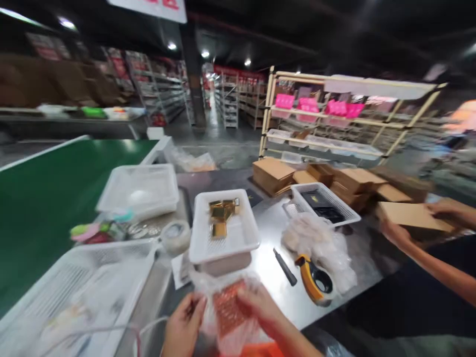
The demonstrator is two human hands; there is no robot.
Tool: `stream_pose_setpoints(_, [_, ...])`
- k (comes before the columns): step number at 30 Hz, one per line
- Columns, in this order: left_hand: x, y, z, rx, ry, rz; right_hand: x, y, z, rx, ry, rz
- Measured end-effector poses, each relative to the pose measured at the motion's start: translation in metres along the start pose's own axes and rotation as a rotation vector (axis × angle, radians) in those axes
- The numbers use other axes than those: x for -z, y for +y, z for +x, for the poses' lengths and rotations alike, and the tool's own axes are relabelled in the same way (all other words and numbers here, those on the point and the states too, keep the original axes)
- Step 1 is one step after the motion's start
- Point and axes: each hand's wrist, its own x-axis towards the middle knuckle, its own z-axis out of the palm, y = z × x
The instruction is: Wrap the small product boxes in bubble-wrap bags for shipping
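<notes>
At the near edge of the table, my left hand point(185, 322) pinches the edge of a clear plastic bag point(208, 287). Inside or under the plastic lies a flat red-orange packet point(227, 310) with a bubbly surface; blur hides its exact kind. My right hand point(262, 305) grips that packet from the right, thumb on top. Just beyond both hands stands a white plastic basket point(195, 248) holding several small gold boxes point(219, 213). To the right lie a dark utility knife point(284, 267) and a yellow-and-black tape dispenser point(312, 282). Something bright orange point(260, 350) shows below my right hand.
Crumpled clear plastic bags point(320, 243) lie beside a white basket of black packets point(345, 218). Cardboard boxes point(273, 173) line the far right. A co-worker's hands point(397, 233) hold a carton point(409, 214). Left are white bins point(139, 213), a tape roll point(174, 237) and a green conveyor point(74, 183).
</notes>
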Motion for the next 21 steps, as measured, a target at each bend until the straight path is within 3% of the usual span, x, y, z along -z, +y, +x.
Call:
stream_pose_setpoints(4, [0.007,0.016,-0.006,-0.113,0.149,0.07,0.007,-0.008,0.004,0.182,0.338,-0.377])
stream_pose_setpoints(7, [0.002,0.026,-0.006,-0.174,0.232,0.276,0.004,-0.012,-0.008,0.353,0.435,-0.462])
stream_pose_setpoints(13, [-0.013,0.032,-0.009,-0.262,0.111,0.144,-0.005,0.006,-0.021,0.621,0.17,-0.676])
stream_pose_setpoints(19, [-0.01,0.027,-0.011,-0.38,0.282,0.248,0.013,0.021,-0.001,0.828,-0.062,-1.125])
stream_pose_setpoints(21, [-0.009,0.027,-0.012,-0.448,0.301,0.317,0.018,0.019,0.001,0.913,-0.069,-1.255])
